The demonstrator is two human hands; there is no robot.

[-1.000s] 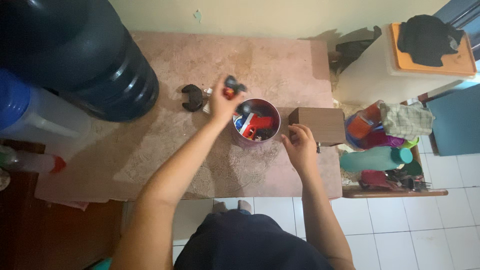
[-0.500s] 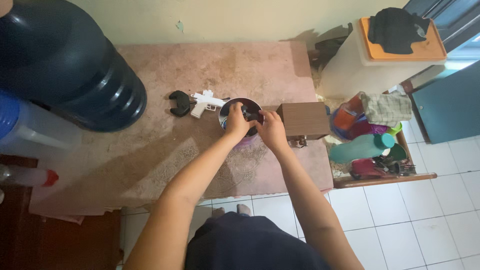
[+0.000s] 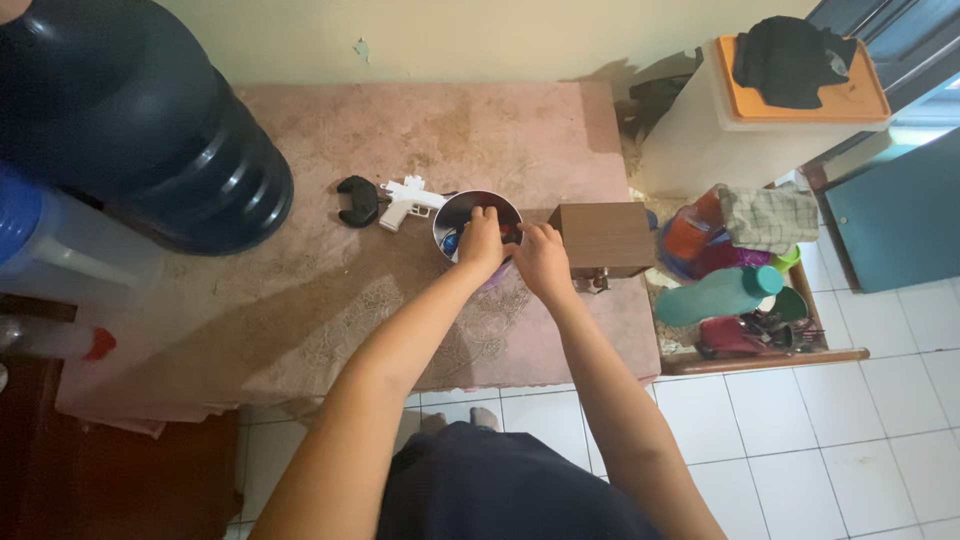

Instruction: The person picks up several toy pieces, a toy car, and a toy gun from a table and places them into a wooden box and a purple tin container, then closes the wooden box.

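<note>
Head view is showing the left hand reaching into the round tin of toys, its fingers hidden among them. Right hand is resting at the rim, fingers curled; their grip cannot be told.

A home, most likely a kitchen or utility corner. Big blue water jugs stand on a surface covered with a worn pink lace cloth, pushed against a cream wall with chipped paint. Beside it a wooden tray is crowded with coloured plastic bottles and cups under a checked dishcloth. A white bin with an orange lid stands nearby. The floor is white tile. Toys, among them a white toy gun, lie on the cloth.
</note>
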